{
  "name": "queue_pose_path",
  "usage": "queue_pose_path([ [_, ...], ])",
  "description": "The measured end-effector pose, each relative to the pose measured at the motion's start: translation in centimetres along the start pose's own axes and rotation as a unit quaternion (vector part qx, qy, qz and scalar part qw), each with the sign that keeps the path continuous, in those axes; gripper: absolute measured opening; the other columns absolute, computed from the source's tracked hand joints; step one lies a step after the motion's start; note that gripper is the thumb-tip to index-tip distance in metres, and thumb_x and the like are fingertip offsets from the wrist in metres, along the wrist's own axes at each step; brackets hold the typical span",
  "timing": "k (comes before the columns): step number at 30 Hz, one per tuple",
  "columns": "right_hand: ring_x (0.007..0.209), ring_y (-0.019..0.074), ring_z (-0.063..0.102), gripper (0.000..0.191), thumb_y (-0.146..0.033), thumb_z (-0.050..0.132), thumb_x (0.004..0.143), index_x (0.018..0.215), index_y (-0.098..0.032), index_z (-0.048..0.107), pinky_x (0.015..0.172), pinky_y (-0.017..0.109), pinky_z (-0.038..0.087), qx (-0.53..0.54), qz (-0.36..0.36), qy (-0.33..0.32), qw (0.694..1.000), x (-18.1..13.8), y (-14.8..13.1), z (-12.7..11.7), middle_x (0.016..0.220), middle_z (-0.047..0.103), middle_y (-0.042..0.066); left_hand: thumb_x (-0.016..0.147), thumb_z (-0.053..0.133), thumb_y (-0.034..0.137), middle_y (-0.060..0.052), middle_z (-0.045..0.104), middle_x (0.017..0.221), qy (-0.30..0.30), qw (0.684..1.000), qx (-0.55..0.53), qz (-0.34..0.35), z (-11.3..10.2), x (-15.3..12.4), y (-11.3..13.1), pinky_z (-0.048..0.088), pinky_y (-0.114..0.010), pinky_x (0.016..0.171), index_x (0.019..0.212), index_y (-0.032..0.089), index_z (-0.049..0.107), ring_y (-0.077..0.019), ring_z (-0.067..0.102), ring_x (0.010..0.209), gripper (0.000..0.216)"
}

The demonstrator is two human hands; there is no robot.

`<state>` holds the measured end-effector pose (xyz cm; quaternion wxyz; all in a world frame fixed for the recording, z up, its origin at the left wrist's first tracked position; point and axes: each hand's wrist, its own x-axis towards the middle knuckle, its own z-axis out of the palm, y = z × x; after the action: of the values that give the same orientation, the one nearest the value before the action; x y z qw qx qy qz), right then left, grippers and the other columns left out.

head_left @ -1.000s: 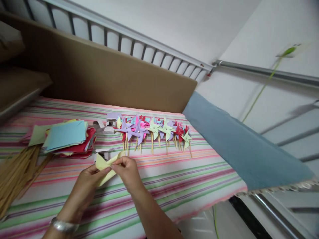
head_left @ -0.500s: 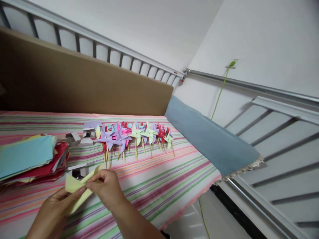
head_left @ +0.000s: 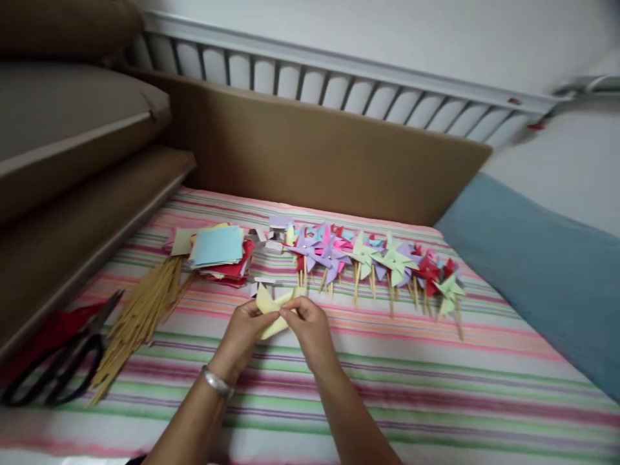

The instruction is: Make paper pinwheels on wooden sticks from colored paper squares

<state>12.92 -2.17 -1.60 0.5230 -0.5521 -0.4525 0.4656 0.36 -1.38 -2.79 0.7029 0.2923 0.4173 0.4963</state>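
A pale yellow piece of paper (head_left: pixel 274 328) is pinched between both my hands, its corners bent in toward the middle. My left hand (head_left: pixel 247 328) grips its left side, thumb on top. On the other side my right hand (head_left: pixel 306 321) is closed on the paper, its thumb close to the left one. Just behind the paper lies a small white open box (head_left: pixel 261 282), partly hidden. Beyond my hands, rows of finished paper pinwheels (head_left: pixel 330 257) on wooden sticks lie in purple, green, red and pink.
Stacked coloured paper sheets (head_left: pixel 219 247) lie beyond my left hand. Nearer left are a bundle of wooden sticks (head_left: pixel 140 323) and black-handled scissors (head_left: pixel 72 361) by a red item. Small boxes (head_left: pixel 271 240) stand near the pinwheels. A brown board (head_left: pixel 314 161) borders the striped cloth (head_left: pixel 387 387).
The view has swung left, bringing the sticks, scissors and brown cushions into sight. Both hands still hold the yellow paper, and their thumbs now meet at its middle.
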Motion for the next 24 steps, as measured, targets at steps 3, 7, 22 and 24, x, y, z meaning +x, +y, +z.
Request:
queue_pose_path([
  [3, 0.067, 0.0165, 0.057, 0.018, -0.027, 0.069, 0.063, 0.074, -0.02, 0.056, 0.06, 0.026, 0.043, 0.034, 0.002, -0.022, 0.999, -0.1, 0.0, -0.1, 0.07, 0.063, 0.0, 0.053, 0.08, 0.026, -0.007, 0.072, 0.078, -0.039, 0.999, -0.018, -0.007, 0.0, -0.3, 0.2, 0.045, -0.026, 0.064, 0.084, 0.012, 0.072, -0.0164, 0.063, 0.065, 0.035],
  [7, 0.075, 0.0191, 0.06, 0.024, -0.028, 0.069, 0.064, 0.082, -0.022, 0.055, 0.064, 0.027, 0.045, 0.044, -0.002, -0.034, 0.998, -0.3, 0.1, 0.2, 0.077, 0.066, 0.002, 0.054, 0.08, 0.026, -0.009, 0.072, 0.081, -0.068, 0.997, -0.025, -0.003, -0.2, -0.5, 0.4, 0.045, -0.028, 0.068, 0.087, 0.01, 0.072, -0.0182, 0.063, 0.069, 0.038],
  [22, 0.083, 0.0216, 0.063, 0.048, -0.037, 0.064, 0.074, 0.118, -0.022, 0.054, 0.076, 0.036, 0.048, 0.02, -0.048, -0.004, 0.999, -0.8, -0.7, 1.1, 0.078, 0.067, 0.003, 0.051, 0.08, 0.025, -0.007, 0.069, 0.072, -0.079, 0.994, -0.068, 0.025, -3.4, -2.8, 3.5, 0.043, -0.028, 0.068, 0.077, 0.01, 0.071, -0.0166, 0.061, 0.064, 0.031],
  [24, 0.081, 0.0219, 0.063, 0.038, -0.037, 0.064, 0.075, 0.109, -0.021, 0.06, 0.077, 0.037, 0.048, 0.007, -0.052, -0.039, 0.998, -0.5, -0.1, 3.0, 0.077, 0.067, 0.003, 0.05, 0.081, 0.025, -0.006, 0.067, 0.067, -0.118, 0.986, -0.114, 0.035, -4.1, -3.7, 4.5, 0.044, -0.031, 0.069, 0.075, 0.012, 0.07, -0.0174, 0.06, 0.063, 0.03],
])
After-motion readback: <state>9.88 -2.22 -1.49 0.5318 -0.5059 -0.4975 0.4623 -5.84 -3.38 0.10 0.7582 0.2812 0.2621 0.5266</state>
